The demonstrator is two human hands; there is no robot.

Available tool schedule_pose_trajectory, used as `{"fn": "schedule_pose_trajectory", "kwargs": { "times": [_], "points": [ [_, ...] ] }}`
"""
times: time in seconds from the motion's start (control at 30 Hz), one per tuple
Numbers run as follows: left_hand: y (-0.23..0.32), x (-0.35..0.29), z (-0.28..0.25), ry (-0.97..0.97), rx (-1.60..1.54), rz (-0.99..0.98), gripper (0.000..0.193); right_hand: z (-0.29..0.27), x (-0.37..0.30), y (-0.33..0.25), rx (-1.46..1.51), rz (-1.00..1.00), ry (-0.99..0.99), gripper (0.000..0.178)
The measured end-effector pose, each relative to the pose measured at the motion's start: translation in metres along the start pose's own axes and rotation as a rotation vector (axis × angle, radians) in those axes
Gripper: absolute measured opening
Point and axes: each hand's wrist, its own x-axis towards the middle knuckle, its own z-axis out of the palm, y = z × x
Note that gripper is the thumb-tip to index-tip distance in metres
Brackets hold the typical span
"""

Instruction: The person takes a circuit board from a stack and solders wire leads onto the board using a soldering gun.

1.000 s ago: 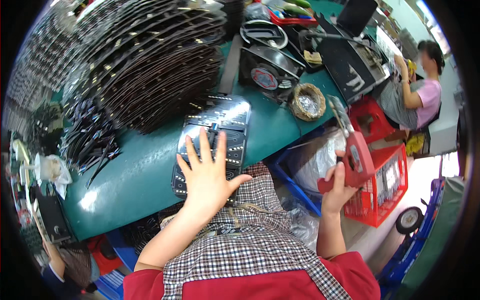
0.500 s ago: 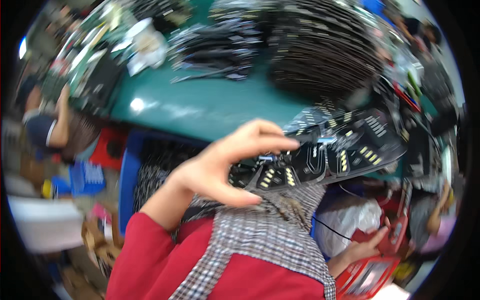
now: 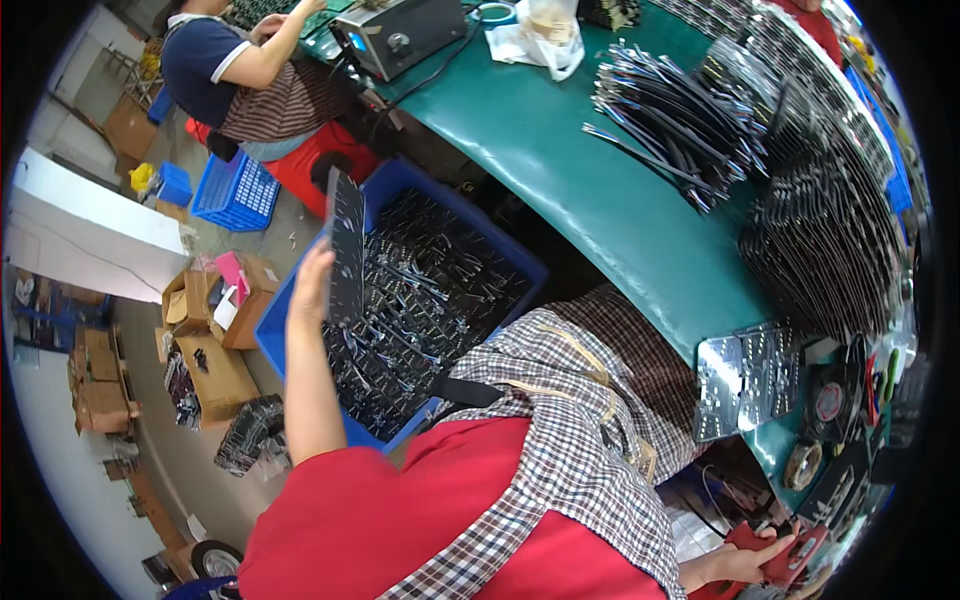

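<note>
My left hand [image 3: 312,285] grips the edge of a black circuit board [image 3: 346,245], held upright over the blue bin [image 3: 270,325]. In that bin lie several similar dark boards [image 3: 440,265] with wires attached. Low on the right, my right hand [image 3: 742,563] is closed around a red plastic tool [image 3: 797,560], index finger stretched along it. Its exact kind is hard to make out, as it is small and partly covered by the hand. On the bench corner near my lap lies a panel of black boards with pale components [image 3: 745,380].
The green bench [image 3: 560,180] carries a bundle of black wires [image 3: 680,120], tall stacks of boards [image 3: 825,240], a grey control box [image 3: 400,40] and a white plastic bag [image 3: 545,45]. A co-worker [image 3: 225,75] sits at far left. Cardboard boxes [image 3: 220,370] and a blue crate [image 3: 235,190] stand on the floor.
The view has swung left. My left hand, earlier open above the boards by my lap, now holds a board over the blue bin. My right hand stays low at the red tool.
</note>
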Motion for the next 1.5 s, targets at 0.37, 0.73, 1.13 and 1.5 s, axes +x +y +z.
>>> {"fn": "schedule_pose_trajectory", "kwargs": {
  "times": [0.37,0.73,1.13,1.5],
  "points": [
    [-0.138,0.139,0.024,0.38,0.749,0.135,0.064,-0.006,-0.005,-0.023,-0.08,-0.114,-0.024,0.03],
    [0.067,-0.074,0.358,-0.588,0.691,1.351,0.028,0.013,-0.026,-0.026,0.004,0.079,0.081,0.032],
    [0.052,-0.017,0.468,-0.687,0.883,1.287,0.027,-0.003,-0.024,0.008,0.029,0.257,0.07,0.039],
    [0.042,-0.014,0.472,-0.94,0.769,1.351,0.021,-0.007,-0.041,0.003,0.018,0.258,0.026,0.042]
  ]
}}
